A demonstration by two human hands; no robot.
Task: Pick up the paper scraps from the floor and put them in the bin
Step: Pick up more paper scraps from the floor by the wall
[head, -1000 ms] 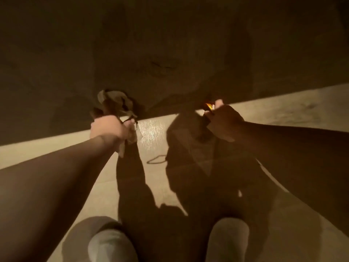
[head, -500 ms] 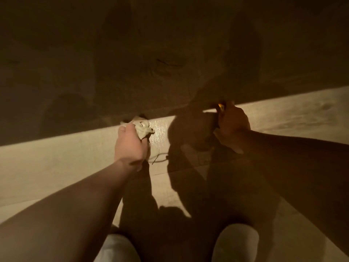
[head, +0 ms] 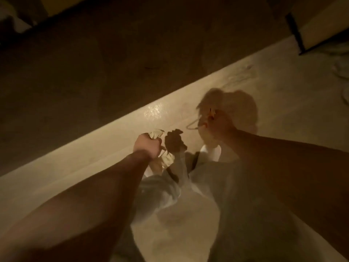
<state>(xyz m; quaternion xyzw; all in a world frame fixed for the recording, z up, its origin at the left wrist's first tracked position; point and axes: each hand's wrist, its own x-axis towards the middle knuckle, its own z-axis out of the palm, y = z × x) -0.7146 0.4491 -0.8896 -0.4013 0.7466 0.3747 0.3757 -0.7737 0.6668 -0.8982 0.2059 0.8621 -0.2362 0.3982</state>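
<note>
The scene is dim and blurred. My left hand (head: 148,147) is closed in a fist around crumpled pale paper scraps (head: 156,133), which stick out above the knuckles and hang below the palm. My right hand (head: 214,127) is further right and a little higher, over the lit strip of floor, its fingers curled on a small orange-yellow piece (head: 211,112). I cannot tell what that piece is. A thin loop of string or wire (head: 191,126) lies on the floor just left of the right hand. No bin is in view.
My legs in pale trousers (head: 181,207) fill the lower middle. The floor (head: 94,157) has a bright band and deep shadow beyond it. A dark-framed piece of furniture (head: 302,33) stands at the top right, with pale objects (head: 341,70) near the right edge.
The view has swung and tilted to the right, bringing furniture into sight. My left hand has drawn back toward my body with the paper, and both hands now sit closer together.
</note>
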